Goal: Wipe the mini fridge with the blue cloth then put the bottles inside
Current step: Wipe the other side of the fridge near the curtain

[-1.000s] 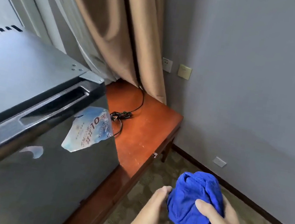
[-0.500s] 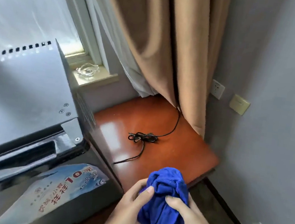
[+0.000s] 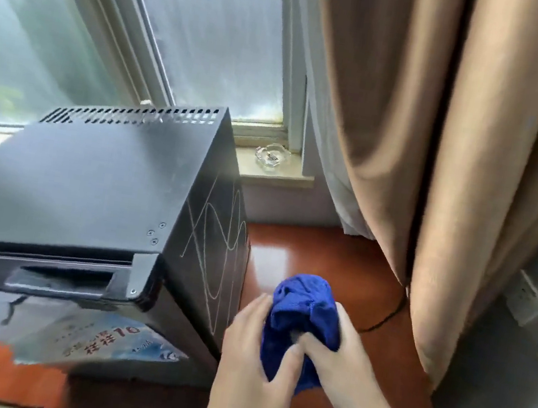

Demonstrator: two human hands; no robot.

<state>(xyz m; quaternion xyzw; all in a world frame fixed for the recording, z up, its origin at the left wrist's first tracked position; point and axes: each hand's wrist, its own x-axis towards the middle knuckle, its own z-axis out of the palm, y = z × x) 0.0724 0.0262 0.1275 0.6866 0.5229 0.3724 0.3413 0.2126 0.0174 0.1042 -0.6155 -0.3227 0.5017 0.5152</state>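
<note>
Blue, soft and light by the look of it, the cloth (image 3: 300,312) sits bunched just beside the mini fridge (image 3: 90,185), gripped by left hand (image 3: 248,363) and right hand (image 3: 345,366), so any fold should do.

Your blue cloth (image 3: 303,319) is bunched into a wad, gripped between your left hand (image 3: 251,367) and right hand (image 3: 342,363), just beside the mini fridge (image 3: 83,184)'s right wall. The fridge is black with its door closed. It stands on the reddish wooden tabletop (image 3: 322,256). Pale scribbled lines cross its right wall, and a peeling sticker (image 3: 103,339) is on its door.
</note>
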